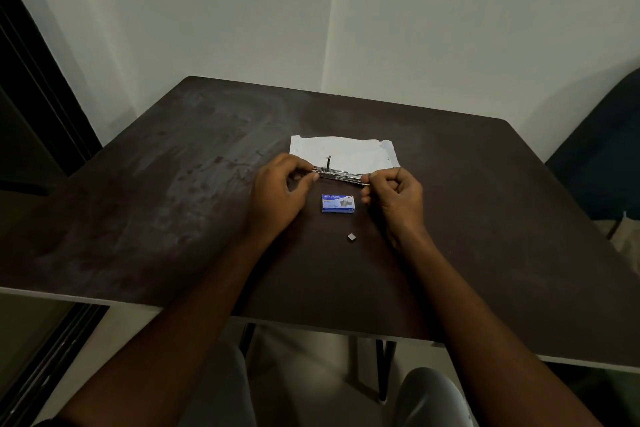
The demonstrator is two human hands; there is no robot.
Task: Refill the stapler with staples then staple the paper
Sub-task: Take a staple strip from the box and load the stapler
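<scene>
Near the middle of the frame, a person is holding a slim metal stapler (341,176) between both hands, above a dark brown table (166,191). Their left hand (277,194) is pinching the stapler's left end between thumb and fingertips, while the right hand (394,198) is curling into a loose fist and gripping the right end with thumb and forefinger. The stapler is lying roughly level, stretching from one hand to the other, and a short dark part is sticking straight up from it close to the left hand. Whether the magazine is lying open cannot be told at this size.

Just behind the stapler, toward the upper centre of the frame, a white sheet of paper (346,152) is lying flat on the table, its near edge passing behind the stapler and the knuckles. Just below the stapler, between the two hands, a small blue and white box of staples (338,203) is resting on the table with its printed face up. Lower still, a little right of the box and apart from it, a tiny grey strip of staples (351,236) is sitting alone on the tabletop.

Both forearms are reaching in from the bottom of the frame, crossing the table's near edge, with grey-clad knees (429,395) showing underneath.
</scene>
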